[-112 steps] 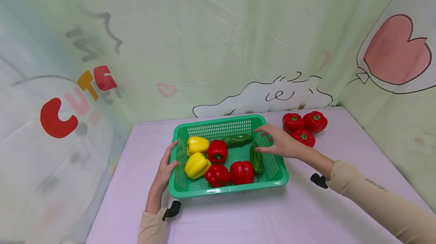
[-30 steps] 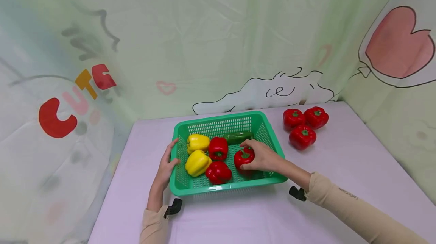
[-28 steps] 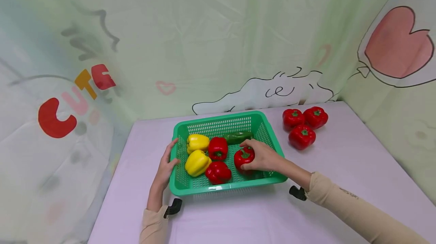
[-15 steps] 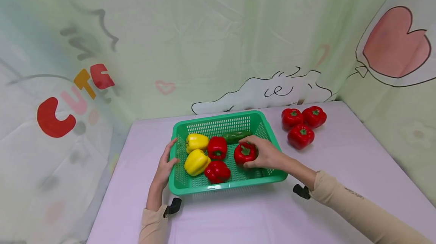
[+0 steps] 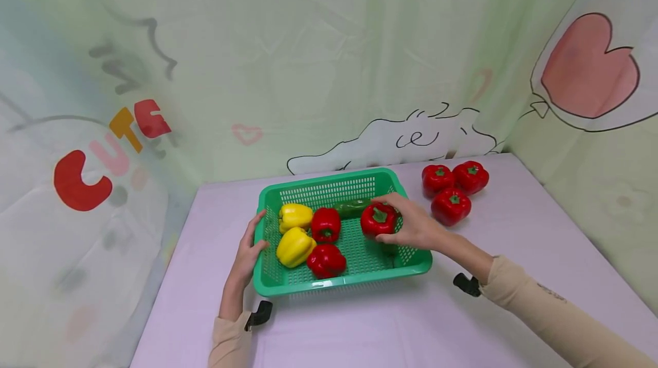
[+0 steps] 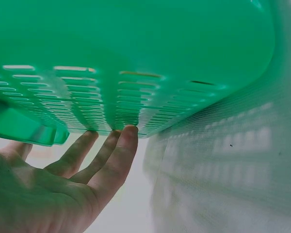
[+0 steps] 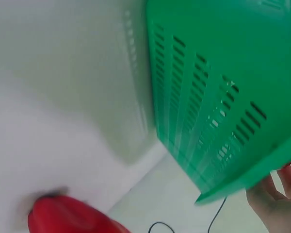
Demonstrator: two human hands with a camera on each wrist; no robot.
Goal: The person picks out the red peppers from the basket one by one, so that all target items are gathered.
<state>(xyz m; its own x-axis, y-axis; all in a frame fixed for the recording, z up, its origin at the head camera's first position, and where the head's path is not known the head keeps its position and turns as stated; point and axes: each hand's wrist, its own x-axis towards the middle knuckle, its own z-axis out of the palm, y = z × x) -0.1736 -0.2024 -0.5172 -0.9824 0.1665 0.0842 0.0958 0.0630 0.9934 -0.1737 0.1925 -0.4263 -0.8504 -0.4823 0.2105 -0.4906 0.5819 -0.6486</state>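
A green plastic basket [image 5: 339,283] sits on the table. My left hand [image 5: 247,254] is at its left end; in the left wrist view straight fingertips [image 6: 130,130] touch the slotted wall. My right hand [image 5: 415,225] grips a red bell pepper [image 5: 377,220], stem up, over the basket's right half, thumb at the front and fingers behind. In the basket lie two yellow bell peppers [image 5: 295,247], two more red bell peppers [image 5: 327,260] and a long green vegetable [image 5: 352,208] along the back. A second green one [image 5: 392,249] is mostly hidden under the held pepper.
Three red bell peppers [image 5: 450,207] stand grouped on the table right of the basket, behind my right forearm. A pale lilac cloth [image 5: 349,328] covers the table. A printed curtain [image 5: 319,71] hangs along the back and sides.
My right hand came down on the red bell pepper at the basket's front right, gripped it, then moved it up and to the right. My left hand has stayed at the basket.
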